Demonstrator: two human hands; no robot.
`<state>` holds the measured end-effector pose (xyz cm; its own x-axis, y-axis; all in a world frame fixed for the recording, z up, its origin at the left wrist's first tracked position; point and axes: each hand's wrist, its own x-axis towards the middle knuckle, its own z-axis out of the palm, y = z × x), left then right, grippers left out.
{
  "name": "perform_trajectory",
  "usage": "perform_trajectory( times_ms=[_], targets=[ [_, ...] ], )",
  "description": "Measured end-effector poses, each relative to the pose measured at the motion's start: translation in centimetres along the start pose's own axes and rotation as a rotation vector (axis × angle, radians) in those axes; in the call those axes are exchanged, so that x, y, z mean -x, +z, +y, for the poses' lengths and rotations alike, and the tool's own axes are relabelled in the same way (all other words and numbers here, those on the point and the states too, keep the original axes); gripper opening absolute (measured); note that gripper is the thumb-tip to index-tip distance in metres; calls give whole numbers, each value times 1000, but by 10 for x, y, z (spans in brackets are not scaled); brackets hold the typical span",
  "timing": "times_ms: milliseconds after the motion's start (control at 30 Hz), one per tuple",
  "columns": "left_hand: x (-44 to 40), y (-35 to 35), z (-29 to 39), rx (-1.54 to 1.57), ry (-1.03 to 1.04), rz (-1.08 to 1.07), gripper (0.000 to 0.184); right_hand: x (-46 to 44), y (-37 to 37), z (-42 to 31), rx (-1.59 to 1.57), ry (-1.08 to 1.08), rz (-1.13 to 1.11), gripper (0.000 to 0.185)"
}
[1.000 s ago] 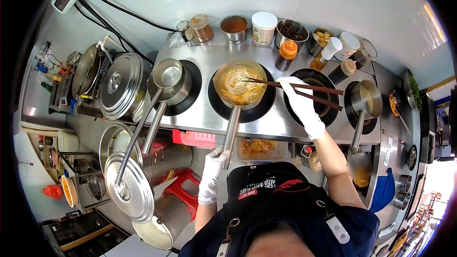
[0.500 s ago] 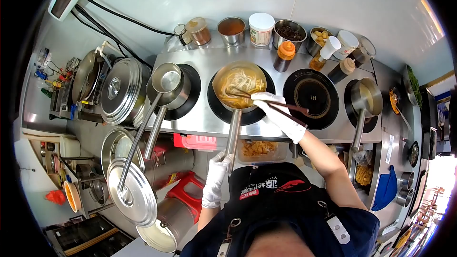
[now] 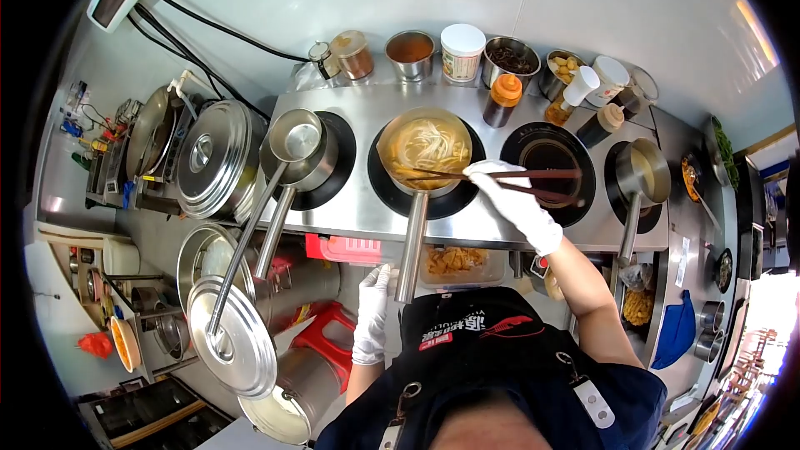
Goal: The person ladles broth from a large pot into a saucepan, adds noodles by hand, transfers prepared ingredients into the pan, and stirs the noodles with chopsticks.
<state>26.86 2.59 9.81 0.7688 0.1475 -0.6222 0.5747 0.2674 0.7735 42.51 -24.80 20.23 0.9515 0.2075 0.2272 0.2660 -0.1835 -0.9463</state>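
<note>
A long-handled saucepan [image 3: 389,168] holds pale noodles [image 3: 427,148] in yellowish broth on the second hob from the left. My right hand [image 3: 515,207], in a white glove, grips dark long chopsticks [image 3: 542,174]. Their tips lie over the near rim of the saucepan, close to the noodles. Left of the pan's handle [image 3: 412,254] is my left hand [image 3: 372,310], also gloved, with a small gap between them. Its fingers point up and look loosely extended, holding nothing I can see.
Stacked pans [image 3: 300,150] stand on the left hob, a ladle handle reaching toward a lid [image 3: 232,337]. A bare hob [image 3: 547,173] lies right of the noodles, then another saucepan [image 3: 642,171]. Sauce bottles [image 3: 502,100] and tubs [image 3: 462,52] line the back. Below sits a food container [image 3: 462,267].
My left hand has let go of the pan handle and sits just left of it. The chopsticks have swung flatter, their tips drawn back from the noodles to the near rim.
</note>
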Motion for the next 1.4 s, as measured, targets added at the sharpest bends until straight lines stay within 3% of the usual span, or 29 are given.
perform_trajectory(
  times_ms=[33, 167, 333, 633, 900, 1033, 1400],
  targets=[
    [-1, -2, 1, -8, -1, -4, 27, 0, 4, -1, -36, 75, -23, 12],
    [-4, -7, 4, -21, 27, -19, 27, -3, 4, 15, -26, 28, 112, 12],
    [-3, -19, -4, -15, 19, -12, 28, -3, -7, -14, 64, 26, 160, 12],
    [5, -25, -4, -68, -12, 63, 28, 1, -9, -10, -86, 59, 267, 12],
    [1, -10, 7, -57, 2, 178, 28, 2, -13, 22, -277, 152, 266, 14],
    [0, 4, 16, -71, 25, 224, 27, -6, -8, 33, -314, 55, 285, 6],
    [7, 22, 13, -70, 24, 307, 31, -23, 2, 56, -276, 8, 211, 8]
  ],
)
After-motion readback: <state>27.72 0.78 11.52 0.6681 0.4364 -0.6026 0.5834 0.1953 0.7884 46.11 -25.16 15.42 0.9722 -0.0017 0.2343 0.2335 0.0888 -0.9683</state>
